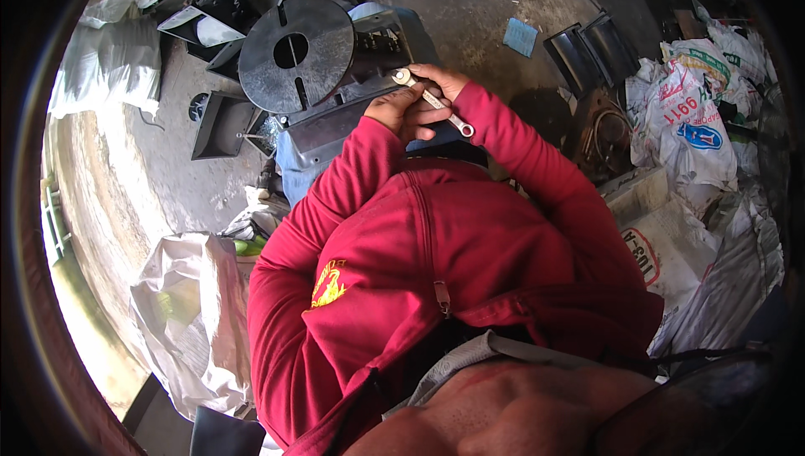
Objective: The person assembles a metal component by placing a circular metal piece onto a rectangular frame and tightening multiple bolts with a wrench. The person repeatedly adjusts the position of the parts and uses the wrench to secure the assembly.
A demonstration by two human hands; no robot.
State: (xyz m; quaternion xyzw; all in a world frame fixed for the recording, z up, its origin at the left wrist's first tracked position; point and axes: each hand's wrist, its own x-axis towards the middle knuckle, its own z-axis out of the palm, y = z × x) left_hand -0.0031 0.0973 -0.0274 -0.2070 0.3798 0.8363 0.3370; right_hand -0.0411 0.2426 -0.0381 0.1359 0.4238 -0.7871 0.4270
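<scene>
In front of my torso, both hands meet around a silver wrench (433, 100), which slants from upper left to lower right. Its ring end (465, 130) sticks out past the fingers at the lower right; the other head shows at the upper left. My left hand (397, 109) is closed on the wrench from the left, some fingers beneath it. From the right, my right hand (446, 81) grips it too, with part of its fingers hidden. Just beyond the hands, a black casing (327, 131) lies over my lap. Left of them is a round black slotted disc (325, 58) with a centre hole.
Black trays (220, 125) stand on the floor to the left, beside a small container of shiny metal pieces (269, 132). White sacks (681, 112) are piled at the right, and another sack (191, 313) stands at the lower left. A blue piece (520, 37) lies on the floor ahead.
</scene>
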